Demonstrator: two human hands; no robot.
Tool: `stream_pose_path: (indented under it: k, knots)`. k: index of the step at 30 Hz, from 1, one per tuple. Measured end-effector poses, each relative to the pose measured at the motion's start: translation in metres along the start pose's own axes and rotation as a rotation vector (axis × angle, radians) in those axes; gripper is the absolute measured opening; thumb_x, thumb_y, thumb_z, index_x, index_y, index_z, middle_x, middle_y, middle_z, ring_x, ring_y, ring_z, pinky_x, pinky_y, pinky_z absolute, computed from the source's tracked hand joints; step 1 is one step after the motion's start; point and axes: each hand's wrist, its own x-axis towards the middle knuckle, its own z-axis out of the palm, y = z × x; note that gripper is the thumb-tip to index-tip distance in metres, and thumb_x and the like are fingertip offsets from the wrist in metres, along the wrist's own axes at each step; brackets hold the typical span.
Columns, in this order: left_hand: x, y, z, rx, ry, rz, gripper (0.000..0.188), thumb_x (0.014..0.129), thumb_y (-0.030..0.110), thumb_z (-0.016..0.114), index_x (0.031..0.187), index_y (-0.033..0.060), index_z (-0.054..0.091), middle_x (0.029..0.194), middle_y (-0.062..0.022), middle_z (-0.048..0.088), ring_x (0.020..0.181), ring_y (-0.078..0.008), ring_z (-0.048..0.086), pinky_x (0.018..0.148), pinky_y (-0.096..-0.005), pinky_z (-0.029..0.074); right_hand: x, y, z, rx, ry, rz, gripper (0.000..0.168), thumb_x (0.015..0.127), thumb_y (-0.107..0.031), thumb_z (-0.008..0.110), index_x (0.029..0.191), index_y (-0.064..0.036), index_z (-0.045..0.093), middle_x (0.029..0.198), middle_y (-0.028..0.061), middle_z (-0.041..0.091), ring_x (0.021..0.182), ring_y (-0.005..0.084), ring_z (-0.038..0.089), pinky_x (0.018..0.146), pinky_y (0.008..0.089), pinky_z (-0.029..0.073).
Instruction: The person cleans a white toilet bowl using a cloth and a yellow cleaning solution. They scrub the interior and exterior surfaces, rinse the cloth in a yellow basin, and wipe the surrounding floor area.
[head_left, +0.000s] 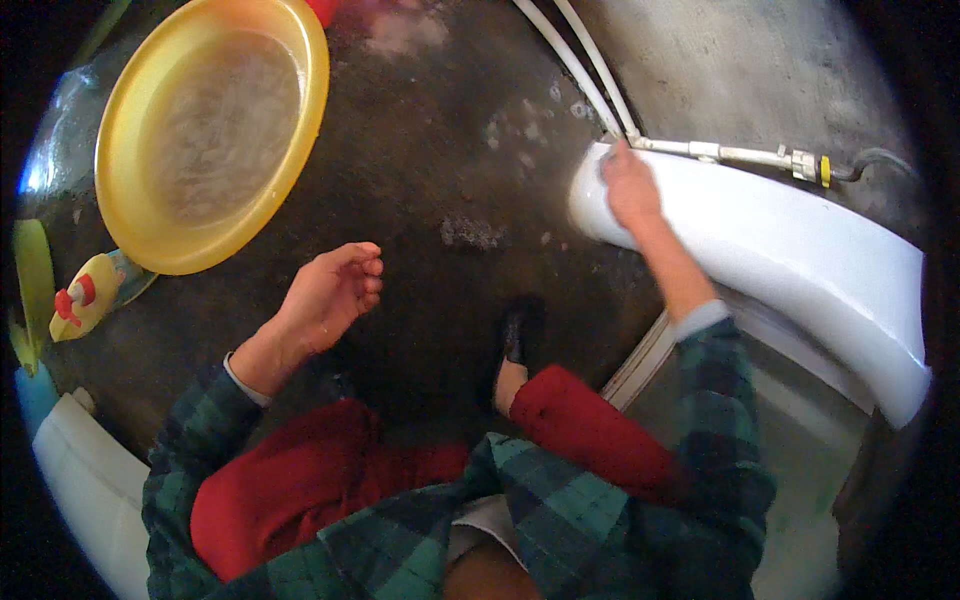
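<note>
My right hand (632, 186) is pressed to the narrow end of a long, curved white piece (757, 217), glossy like ceramic, perhaps a washbasin pedestal on its side. The hand is blurred; a small grey patch shows by its fingers, and whether it grips something is unclear. My left hand (334, 296) hovers over the dark wet floor (420, 172), fingers loosely curled, with nothing visible in it. Up and left of it stands a yellow plastic basin (225, 135) containing cloudy water.
White pipes (581, 71) run along the wall to a fitting with a yellow ring (825, 172). Beside the basin is a yellow bottle (94, 289) with a red top. Another smooth white piece (94, 465) stands at lower left. A pale-framed panel (641, 360) lies under my right arm.
</note>
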Motion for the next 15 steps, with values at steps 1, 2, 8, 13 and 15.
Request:
stream_pose_path:
  k: [1, 2, 8, 13, 15]
  knots:
    - [-0.003, 0.0, 0.001, 0.0, 0.003, 0.014, 0.009, 0.087, 0.018, 0.053, 0.087, 0.0095, 0.056, 0.075, 0.0001, 0.054, 0.067, -0.0108, 0.049, 0.063, -0.0257, 0.04, 0.002, -0.012, 0.035, 0.054, 0.04, -0.035, 0.028, 0.083, -0.012, 0.045, 0.105, -0.003, 0.06, 0.123, 0.0215, 0.048, 0.109, 0.032, 0.05, 0.092, 0.0422, 0.039]
    - [-0.007, -0.001, 0.002, -0.001, 0.015, 0.03, 0.009, 0.087, 0.019, 0.054, 0.087, 0.0097, 0.056, 0.075, 0.0001, 0.054, 0.067, -0.0108, 0.049, 0.063, -0.0256, 0.04, -0.004, -0.025, 0.06, -0.113, 0.164, -0.245, 0.029, 0.084, -0.012, 0.045, 0.108, -0.004, 0.059, 0.12, 0.0216, 0.05, 0.106, 0.0329, 0.051, 0.092, 0.0416, 0.04]
    - [-0.007, -0.002, -0.003, 0.129, -0.061, 0.085, 0.017, 0.091, 0.026, 0.047, 0.097, 0.0115, 0.056, 0.083, -0.0013, 0.057, 0.074, -0.0132, 0.052, 0.069, -0.027, 0.043, -0.023, -0.042, -0.01, 0.619, -0.197, 0.003, 0.034, 0.083, -0.01, 0.052, 0.117, -0.007, 0.051, 0.109, 0.0172, 0.058, 0.105, 0.0351, 0.053, 0.092, 0.0376, 0.041]
    - [0.011, 0.023, 0.023, 0.11, -0.366, 0.161, 0.05, 0.094, 0.05, 0.032, 0.133, 0.0192, 0.039, 0.119, -0.0077, 0.053, 0.112, -0.0238, 0.046, 0.096, -0.0496, 0.035, 0.007, -0.096, -0.088, 1.779, -0.182, 0.213, 0.032, 0.092, -0.018, 0.052, 0.117, 0.001, 0.052, 0.109, 0.0061, 0.059, 0.099, 0.0132, 0.054, 0.088, 0.0272, 0.041]
    - [0.013, 0.039, 0.042, 0.056, -0.381, 0.246, 0.058, 0.092, 0.057, 0.026, 0.141, 0.026, 0.027, 0.134, -0.009, 0.04, 0.125, -0.0291, 0.033, 0.1, -0.0592, 0.024, 0.017, -0.13, -0.132, 1.964, -0.205, 0.126, 0.025, 0.093, -0.02, 0.053, 0.111, -0.003, 0.056, 0.1, 0.0006, 0.06, 0.09, 0.0064, 0.054, 0.081, 0.0224, 0.043]
